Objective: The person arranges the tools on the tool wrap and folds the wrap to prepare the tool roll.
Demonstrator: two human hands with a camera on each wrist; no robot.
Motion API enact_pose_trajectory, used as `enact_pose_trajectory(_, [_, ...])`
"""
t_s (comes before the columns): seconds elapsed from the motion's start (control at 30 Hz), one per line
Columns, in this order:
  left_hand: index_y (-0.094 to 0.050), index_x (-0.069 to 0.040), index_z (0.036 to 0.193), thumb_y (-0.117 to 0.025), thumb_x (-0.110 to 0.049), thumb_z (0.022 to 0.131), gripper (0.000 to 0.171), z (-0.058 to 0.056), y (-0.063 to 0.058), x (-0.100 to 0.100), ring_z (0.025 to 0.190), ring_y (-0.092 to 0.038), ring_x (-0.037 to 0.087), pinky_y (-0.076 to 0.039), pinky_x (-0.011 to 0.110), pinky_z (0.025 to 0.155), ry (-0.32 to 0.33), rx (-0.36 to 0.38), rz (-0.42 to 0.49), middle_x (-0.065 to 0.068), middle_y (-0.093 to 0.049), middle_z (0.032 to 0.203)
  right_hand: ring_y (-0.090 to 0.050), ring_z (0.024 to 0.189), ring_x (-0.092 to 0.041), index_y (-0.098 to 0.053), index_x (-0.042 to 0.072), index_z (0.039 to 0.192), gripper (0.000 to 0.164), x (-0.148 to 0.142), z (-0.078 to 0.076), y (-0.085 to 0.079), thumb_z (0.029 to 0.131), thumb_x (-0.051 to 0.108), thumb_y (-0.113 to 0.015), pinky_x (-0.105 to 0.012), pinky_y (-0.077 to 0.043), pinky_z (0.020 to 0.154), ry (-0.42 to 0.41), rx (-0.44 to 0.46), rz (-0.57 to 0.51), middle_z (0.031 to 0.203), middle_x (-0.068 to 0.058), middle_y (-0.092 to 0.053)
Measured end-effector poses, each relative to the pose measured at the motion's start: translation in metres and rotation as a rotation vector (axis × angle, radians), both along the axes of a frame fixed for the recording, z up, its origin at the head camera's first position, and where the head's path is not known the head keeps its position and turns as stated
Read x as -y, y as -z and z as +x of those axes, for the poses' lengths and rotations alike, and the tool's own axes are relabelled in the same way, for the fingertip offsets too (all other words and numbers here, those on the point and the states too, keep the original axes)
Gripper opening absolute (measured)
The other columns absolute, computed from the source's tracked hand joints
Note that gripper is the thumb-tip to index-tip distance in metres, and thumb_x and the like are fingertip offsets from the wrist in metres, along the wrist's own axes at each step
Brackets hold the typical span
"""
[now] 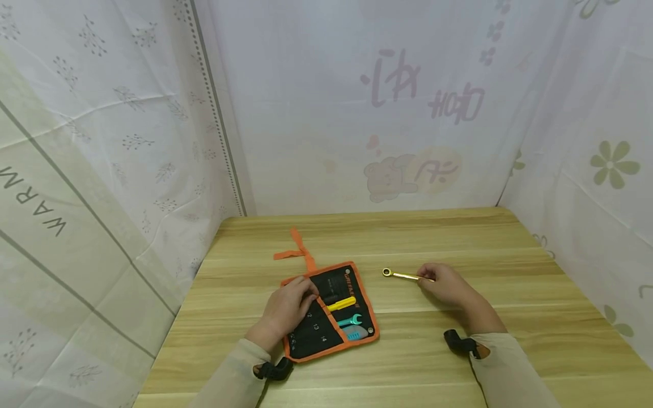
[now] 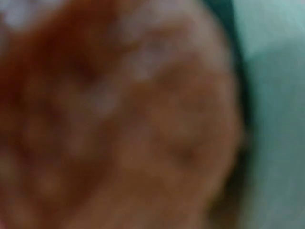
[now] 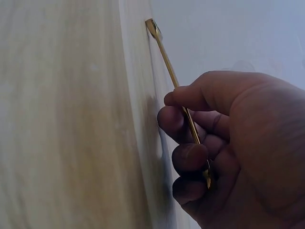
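Note:
In the head view, an unrolled black tool pouch with orange trim lies at the table's middle left. A yellow-handled tool, a teal open-end wrench and a grey-and-blue tool stick out of its pockets. My left hand lies over the pouch's left side, its fingertips pinching the orange pocket edge. Skin fills the left wrist view, blurred. To the right, my right hand grips a gold ratcheting combination wrench by its open end, ring end pointing left. The right wrist view shows fingers curled round its shaft.
Two orange tie straps extend from the pouch's far edge across the wooden table. Patterned cloth curtains enclose the table at the back and both sides. A black wrist device sits at each sleeve cuff.

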State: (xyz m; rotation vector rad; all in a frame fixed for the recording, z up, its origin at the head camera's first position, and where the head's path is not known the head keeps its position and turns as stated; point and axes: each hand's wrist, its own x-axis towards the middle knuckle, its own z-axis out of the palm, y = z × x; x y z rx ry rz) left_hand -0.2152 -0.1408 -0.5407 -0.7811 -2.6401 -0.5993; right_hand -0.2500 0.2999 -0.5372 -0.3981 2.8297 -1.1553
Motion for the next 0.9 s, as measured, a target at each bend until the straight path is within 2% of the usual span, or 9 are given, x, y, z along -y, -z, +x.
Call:
enact_pose_trajectory(0.2, [-0.069,-0.027,0.102,-0.077,-0.020,0.099,0.011,0.001,0.000,-0.002,0.070,-0.057,0.002,-0.049,0.025,0.060,0.018,-0.005,0.009,-0.014,-0.060,0.096,-0.058,0.080,-0.019,-0.073,0.010,0.105,0.007,0.005,0.001,-0.003,0.101,0.013,-0.069,-0.035,-0.048,0.074,-0.008,-0.006,-0.009,0.089,0.001,-0.066])
enact_pose_trajectory(0.53, [-0.069,-0.027,0.102,-0.077,-0.020,0.099,0.011,0.002,0.001,-0.003,0.070,-0.056,0.001,-0.048,0.024,0.060,0.016,-0.014,0.009,-0.014,-0.060,0.095,-0.058,0.076,-0.018,-0.075,0.011,0.108,0.013,0.022,0.002,-0.010,0.105,0.021,-0.067,-0.033,-0.050,0.067,0.008,-0.023,-0.050,0.092,-0.002,-0.069])
enact_pose_trajectory(0.9, [-0.069,-0.027,0.102,-0.077,-0.020,0.099,0.011,0.001,-0.001,-0.003,0.071,-0.056,0.001,-0.048,0.024,0.060,0.018,-0.027,0.005,-0.014,-0.060,0.096,-0.060,0.077,-0.019,-0.075,0.010,0.109,0.014,0.045,0.004,-0.019,0.105,0.021,-0.068,-0.035,-0.052,0.066,-0.037,-0.040,-0.062,0.094,-0.003,-0.071])
